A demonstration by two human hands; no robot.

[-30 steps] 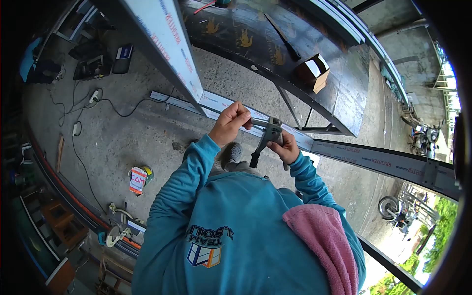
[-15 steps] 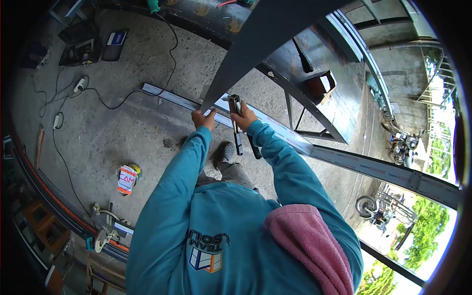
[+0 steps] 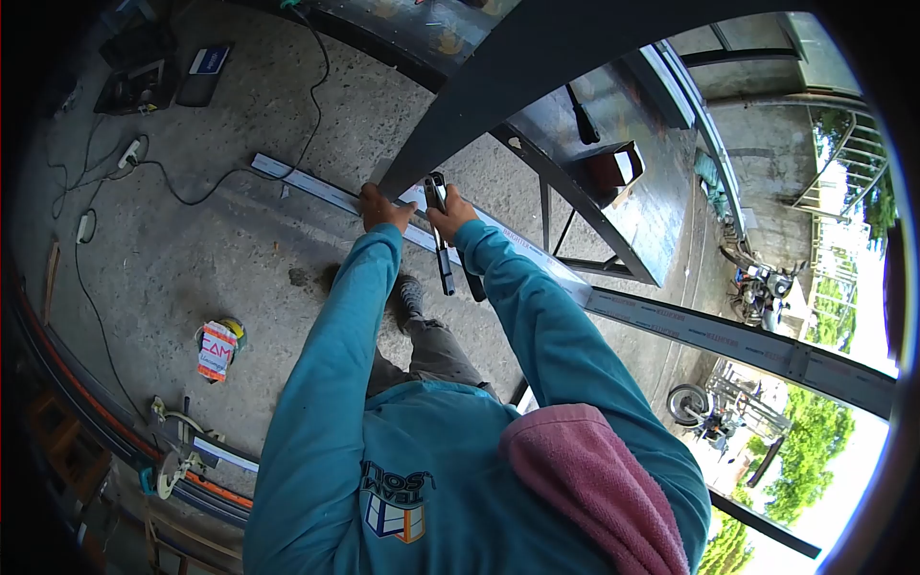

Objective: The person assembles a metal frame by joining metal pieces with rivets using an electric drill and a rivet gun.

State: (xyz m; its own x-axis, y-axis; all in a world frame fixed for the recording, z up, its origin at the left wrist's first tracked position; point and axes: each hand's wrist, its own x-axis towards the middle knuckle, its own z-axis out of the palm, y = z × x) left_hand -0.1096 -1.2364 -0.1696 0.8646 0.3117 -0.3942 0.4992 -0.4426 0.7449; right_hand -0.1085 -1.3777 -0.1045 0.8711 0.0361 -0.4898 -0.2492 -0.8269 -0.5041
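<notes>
Both hands gripping at the lower end of a dark metal profile.
Profile is running from upper right down to the left hand, which is clenching its end; right hand is grasping a clamp tool, handles pointing toward the body, just beside the profile.

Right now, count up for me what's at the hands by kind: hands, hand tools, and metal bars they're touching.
Hands: 2, left hand and right hand
Hand tools: 1, black-handled tool in the right hand
Metal bars: 1, dark bar met by both hands
Total: 4
</notes>
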